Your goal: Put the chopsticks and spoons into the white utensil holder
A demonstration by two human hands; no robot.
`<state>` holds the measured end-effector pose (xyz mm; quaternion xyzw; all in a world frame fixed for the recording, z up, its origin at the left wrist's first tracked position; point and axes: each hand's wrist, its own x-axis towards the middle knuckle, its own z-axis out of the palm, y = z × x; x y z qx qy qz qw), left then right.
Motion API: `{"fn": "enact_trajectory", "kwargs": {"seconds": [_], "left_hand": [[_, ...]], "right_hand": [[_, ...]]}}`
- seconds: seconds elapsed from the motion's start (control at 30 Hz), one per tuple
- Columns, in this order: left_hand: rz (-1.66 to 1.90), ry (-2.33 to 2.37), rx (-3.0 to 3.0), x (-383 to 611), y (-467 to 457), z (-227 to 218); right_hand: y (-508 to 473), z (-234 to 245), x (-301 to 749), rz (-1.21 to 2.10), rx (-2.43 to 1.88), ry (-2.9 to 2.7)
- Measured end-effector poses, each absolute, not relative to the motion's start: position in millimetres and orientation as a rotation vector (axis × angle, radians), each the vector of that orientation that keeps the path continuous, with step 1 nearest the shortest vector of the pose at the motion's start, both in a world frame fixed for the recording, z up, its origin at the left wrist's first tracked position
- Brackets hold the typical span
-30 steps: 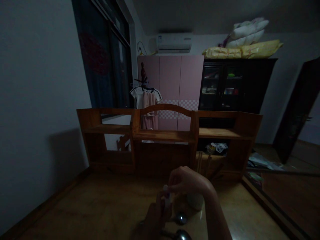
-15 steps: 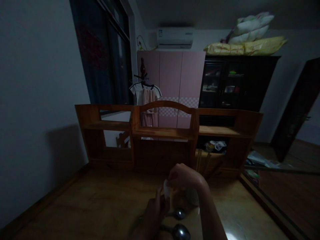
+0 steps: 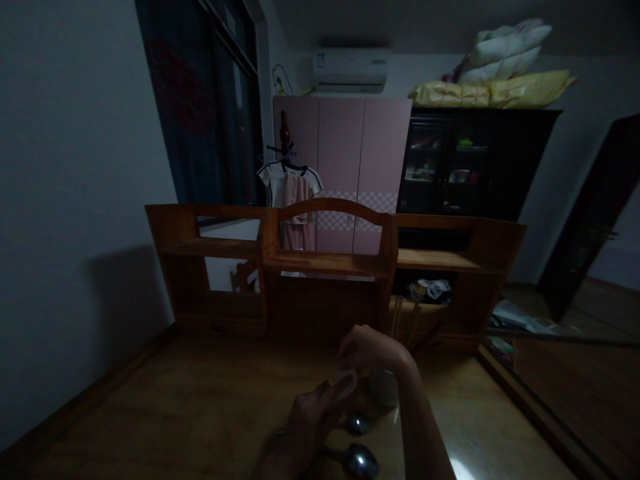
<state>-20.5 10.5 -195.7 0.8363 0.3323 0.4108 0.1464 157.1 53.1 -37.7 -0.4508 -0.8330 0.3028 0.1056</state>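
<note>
A small whitish thing (image 3: pixel 346 383), its kind blurred in the dim light, is between my two hands above the table. My left hand (image 3: pixel 313 417) is closed around its lower side. From above, my right hand (image 3: pixel 369 348) bends down with its fingertips pinched together at the top of the whitish thing. Two metal spoons lie below, a smaller-looking one (image 3: pixel 357 424) and a nearer one (image 3: pixel 361 461), their handles partly behind my left hand. Behind my right wrist stands a pale cup or jar (image 3: pixel 384 389), with wooden sticks (image 3: pixel 411 323) rising near it.
A wooden shelf unit (image 3: pixel 327 263) spans the back of the wooden tabletop (image 3: pixel 200 400). A wall (image 3: pixel 75 220) borders the left side. On the right, a raised wooden edge (image 3: pixel 530 407) runs along the table. Light reflects near the front.
The whitish thing stood upright before and is now tilted to the right. My left fingers have turned over toward my right hand, which stays nearly in place.
</note>
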Motion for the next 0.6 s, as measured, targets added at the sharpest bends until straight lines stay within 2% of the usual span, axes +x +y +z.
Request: {"fn": "enact_trajectory", "kwargs": {"seconds": [0.27,0.6], "left_hand": [[1.323,0.985,2.465,-21.0,16.8,-212.1],[1.38,1.129,2.382,-22.7,14.2,-211.7]], "right_hand": [[48.4,-32.5,159.6,0.869,-1.501,-2.432],[48.8,-33.8,158.1,0.848,-1.438,-2.44]]}}
